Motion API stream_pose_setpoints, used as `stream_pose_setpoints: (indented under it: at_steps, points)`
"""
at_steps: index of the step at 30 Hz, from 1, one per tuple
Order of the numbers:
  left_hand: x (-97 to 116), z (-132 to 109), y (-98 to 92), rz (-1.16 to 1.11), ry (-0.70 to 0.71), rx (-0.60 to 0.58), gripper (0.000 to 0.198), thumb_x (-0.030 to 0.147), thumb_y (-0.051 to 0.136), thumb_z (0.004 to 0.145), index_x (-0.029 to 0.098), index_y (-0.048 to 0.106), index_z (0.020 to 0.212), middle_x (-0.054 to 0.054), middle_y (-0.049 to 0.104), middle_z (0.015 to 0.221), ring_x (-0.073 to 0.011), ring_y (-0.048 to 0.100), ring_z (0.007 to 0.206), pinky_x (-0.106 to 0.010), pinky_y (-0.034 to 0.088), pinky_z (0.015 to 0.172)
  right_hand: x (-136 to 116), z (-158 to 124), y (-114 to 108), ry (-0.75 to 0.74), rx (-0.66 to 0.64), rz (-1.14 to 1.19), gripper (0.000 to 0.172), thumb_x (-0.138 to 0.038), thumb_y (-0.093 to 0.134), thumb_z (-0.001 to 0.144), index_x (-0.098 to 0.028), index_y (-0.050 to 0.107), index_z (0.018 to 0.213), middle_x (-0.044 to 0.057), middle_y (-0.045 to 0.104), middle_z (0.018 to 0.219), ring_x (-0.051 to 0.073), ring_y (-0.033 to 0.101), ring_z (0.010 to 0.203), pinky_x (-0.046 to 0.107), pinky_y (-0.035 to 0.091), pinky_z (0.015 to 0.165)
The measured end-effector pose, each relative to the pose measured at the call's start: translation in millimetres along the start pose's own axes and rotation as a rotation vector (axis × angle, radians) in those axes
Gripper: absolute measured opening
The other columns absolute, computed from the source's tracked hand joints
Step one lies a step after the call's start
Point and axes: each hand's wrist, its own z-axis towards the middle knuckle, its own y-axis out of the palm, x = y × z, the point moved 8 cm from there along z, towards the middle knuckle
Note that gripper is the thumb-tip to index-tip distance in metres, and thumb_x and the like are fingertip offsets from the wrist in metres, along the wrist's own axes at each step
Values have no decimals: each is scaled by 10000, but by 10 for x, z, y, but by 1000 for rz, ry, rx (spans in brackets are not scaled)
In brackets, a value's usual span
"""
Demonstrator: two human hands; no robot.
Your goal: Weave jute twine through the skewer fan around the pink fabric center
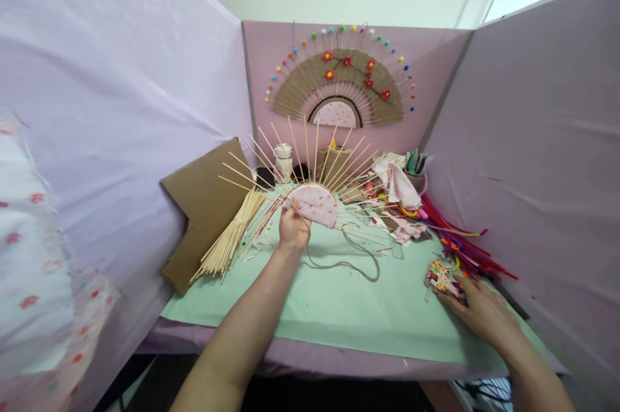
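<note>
My left hand (292, 226) grips a half-made fan (314, 202): a pink dotted fabric half-circle with thin wooden sticks spreading out above it. The hand holds it upright over the green mat (339, 302). My right hand (479, 310) lies flat on the mat at the right, its fingers touching a small bag of colourful beads (442, 276). A brown cord (356, 257) trails on the mat below the fan.
A bundle of wooden sticks (231, 239) and a piece of cardboard (206, 208) lie at the left. Pipe cleaners (460, 241), fabric scraps (400, 189) and a pen cup (415, 166) crowd the right back. A finished fan (341, 86) hangs on the pink partition.
</note>
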Motion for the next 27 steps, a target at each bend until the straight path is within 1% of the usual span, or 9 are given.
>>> stream_pose_setpoints:
  at_steps: [3,9,11,14,16,18,21,24,27]
  points:
    - [7,-29,10,-16,-12,25,99,119,603,790,162,657,860,-47,742,881,-168,681,977,-382,455,1022,-26,15,74,-27,-88,-39,618,-527,501,770,-113,618,1214,219,675,1150,375,657,1036,448,499,876]
    - [36,-67,74,-19,0,4,114,108,593,785,163,665,853,-27,735,841,-141,687,881,-331,476,970,22,54,113,-9,-104,38,560,-460,459,779,-110,643,1176,211,701,1042,352,674,992,423,518,840]
    - [40,-72,81,-17,5,-8,112,111,605,776,165,667,853,-24,734,842,-143,686,884,-328,475,966,17,58,62,-15,-67,120,525,-457,448,770,-121,666,1109,203,710,1005,353,680,943,439,527,812]
    - [43,-89,91,-2,13,-33,128,112,630,756,172,672,860,-21,735,846,-144,685,893,-322,470,964,-114,4,-185,-63,36,358,506,-508,466,763,-153,666,1063,178,716,990,328,676,909,424,537,784]
    - [47,-113,117,11,26,-62,136,120,650,744,177,676,864,-17,737,853,-142,683,885,-318,470,954,-289,-82,-406,-95,73,583,513,-551,491,786,-188,640,1115,144,718,1009,283,673,890,365,547,731]
    - [52,-149,153,20,43,-84,120,133,675,728,181,674,839,-9,733,840,-139,681,864,-311,474,932,-520,-179,-580,-92,39,797,520,-590,492,829,-210,613,1163,107,721,955,226,667,793,302,540,649]
    - [48,-223,218,34,57,-102,112,145,715,687,184,659,776,6,721,798,-142,674,822,-309,481,881,-1009,-309,-831,-180,9,1016,486,-616,511,840,-192,655,1029,84,701,832,192,630,696,273,514,577]
    - [42,-317,314,72,72,-157,152,156,728,670,188,671,807,-4,722,817,-158,670,830,-322,478,873,-1505,-375,-1033,-252,14,1087,448,-592,613,784,-171,661,930,70,684,792,195,615,683,286,507,578]
    - [37,-404,382,123,88,-211,146,166,728,677,186,672,810,-21,718,826,-185,669,877,-343,466,904,-2041,-434,-1278,-438,53,1020,336,-509,618,820,-191,657,922,47,678,812,190,610,708,290,511,628]
